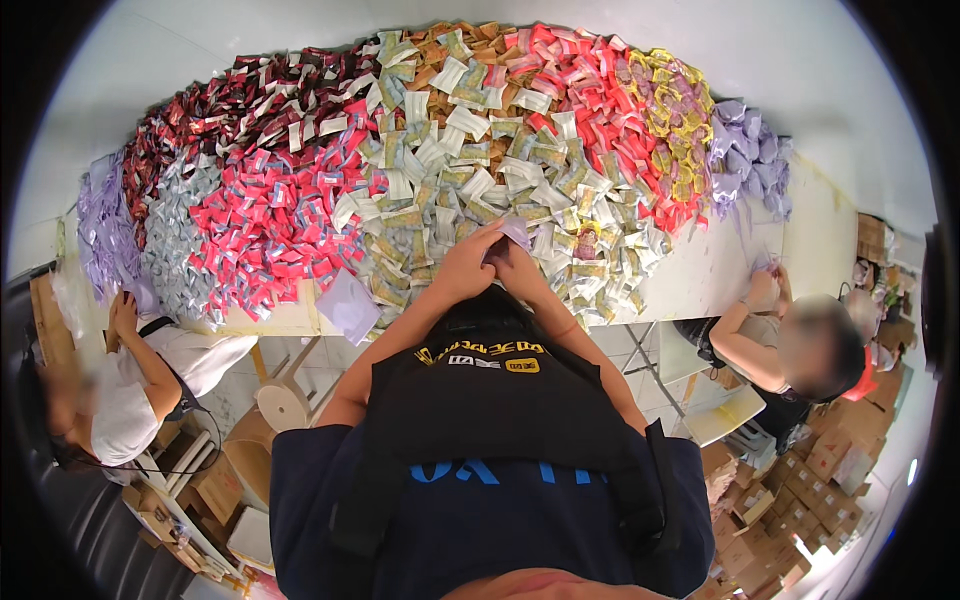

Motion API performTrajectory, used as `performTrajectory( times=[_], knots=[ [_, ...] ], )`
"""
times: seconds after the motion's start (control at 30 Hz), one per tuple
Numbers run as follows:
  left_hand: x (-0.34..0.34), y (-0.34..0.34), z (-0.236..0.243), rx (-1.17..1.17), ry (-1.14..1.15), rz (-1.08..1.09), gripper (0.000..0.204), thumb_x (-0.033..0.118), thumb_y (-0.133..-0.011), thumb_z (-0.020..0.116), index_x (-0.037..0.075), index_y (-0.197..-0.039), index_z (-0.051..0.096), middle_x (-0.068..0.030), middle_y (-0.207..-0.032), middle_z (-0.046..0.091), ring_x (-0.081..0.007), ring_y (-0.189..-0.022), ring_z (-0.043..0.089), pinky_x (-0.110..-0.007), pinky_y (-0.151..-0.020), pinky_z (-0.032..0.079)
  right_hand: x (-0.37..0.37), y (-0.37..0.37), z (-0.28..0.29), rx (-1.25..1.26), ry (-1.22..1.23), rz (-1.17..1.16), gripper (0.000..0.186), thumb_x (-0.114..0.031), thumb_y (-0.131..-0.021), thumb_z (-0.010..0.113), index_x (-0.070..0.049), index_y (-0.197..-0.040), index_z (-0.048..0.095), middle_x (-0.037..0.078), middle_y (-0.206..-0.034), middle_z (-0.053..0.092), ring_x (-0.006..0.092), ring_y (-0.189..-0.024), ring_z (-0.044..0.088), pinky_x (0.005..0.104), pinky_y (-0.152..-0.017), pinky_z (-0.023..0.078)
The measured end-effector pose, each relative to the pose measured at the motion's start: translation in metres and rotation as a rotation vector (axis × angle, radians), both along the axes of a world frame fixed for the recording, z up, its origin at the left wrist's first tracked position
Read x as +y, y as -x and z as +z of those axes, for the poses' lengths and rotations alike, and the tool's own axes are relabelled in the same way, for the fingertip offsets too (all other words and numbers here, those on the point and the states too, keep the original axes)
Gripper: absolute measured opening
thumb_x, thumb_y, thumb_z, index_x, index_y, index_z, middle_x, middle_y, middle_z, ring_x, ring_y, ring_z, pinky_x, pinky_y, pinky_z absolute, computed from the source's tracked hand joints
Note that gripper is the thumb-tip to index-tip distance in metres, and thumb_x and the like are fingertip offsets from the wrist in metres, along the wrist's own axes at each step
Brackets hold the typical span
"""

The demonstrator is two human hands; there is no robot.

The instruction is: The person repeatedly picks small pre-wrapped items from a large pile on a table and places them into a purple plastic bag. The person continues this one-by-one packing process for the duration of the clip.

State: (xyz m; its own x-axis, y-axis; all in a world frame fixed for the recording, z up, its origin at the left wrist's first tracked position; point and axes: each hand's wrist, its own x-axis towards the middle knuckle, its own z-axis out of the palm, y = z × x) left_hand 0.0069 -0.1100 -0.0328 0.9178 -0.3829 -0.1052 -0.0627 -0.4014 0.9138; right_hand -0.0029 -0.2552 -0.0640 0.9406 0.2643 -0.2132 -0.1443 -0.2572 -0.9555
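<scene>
Both of my hands meet over the front of the table, at the pile of small white-and-gold packets. Closed around the lower part of a small lilac bag is my left hand. My right hand grips the same bag from the other side, its fingertips partly hidden. The bag's top edge sticks up past my fingers, and its inside looks dark. Another lilac bag lies to the left of my forearm, over the table's near edge.
Heaps of dark red packets, pink packets, grey-blue packets, red packets and yellow packets cover the table. Lilac bags lie at the right end. One person works at left, another at right.
</scene>
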Motion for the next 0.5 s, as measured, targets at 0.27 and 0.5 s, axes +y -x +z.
performTrajectory(
  times=[0.27,0.5],
  knots=[
    [-0.016,0.005,-0.014,0.086,0.072,-0.093,0.055,-0.001,-0.065,0.051,0.001,-0.12,0.05,-0.0124,-0.135,0.043,-0.0286,-0.12,0.045,-0.034,-0.097,0.038,-0.02,-0.006,-0.008,-0.016,0.816,0.344,0.023,-0.011,-0.071,0.062,-0.002,-0.092,0.06,0.019,-0.091,0.063,0.0334,-0.08,0.062,0.0421,-0.065,0.05],
    [0.007,-0.031,-0.049,0.181,0.096,-0.035,0.049,0.001,-0.066,0.052,0.003,-0.114,0.057,-0.0118,-0.12,0.057,-0.0235,-0.1,0.057,-0.031,-0.084,0.044,-0.045,-0.012,0.049,-0.332,0.56,0.148,0.048,-0.003,-0.071,0.056,-0.007,-0.119,0.049,0.017,-0.102,0.06,0.0357,-0.077,0.06,0.041,-0.064,0.05]
  ],
)
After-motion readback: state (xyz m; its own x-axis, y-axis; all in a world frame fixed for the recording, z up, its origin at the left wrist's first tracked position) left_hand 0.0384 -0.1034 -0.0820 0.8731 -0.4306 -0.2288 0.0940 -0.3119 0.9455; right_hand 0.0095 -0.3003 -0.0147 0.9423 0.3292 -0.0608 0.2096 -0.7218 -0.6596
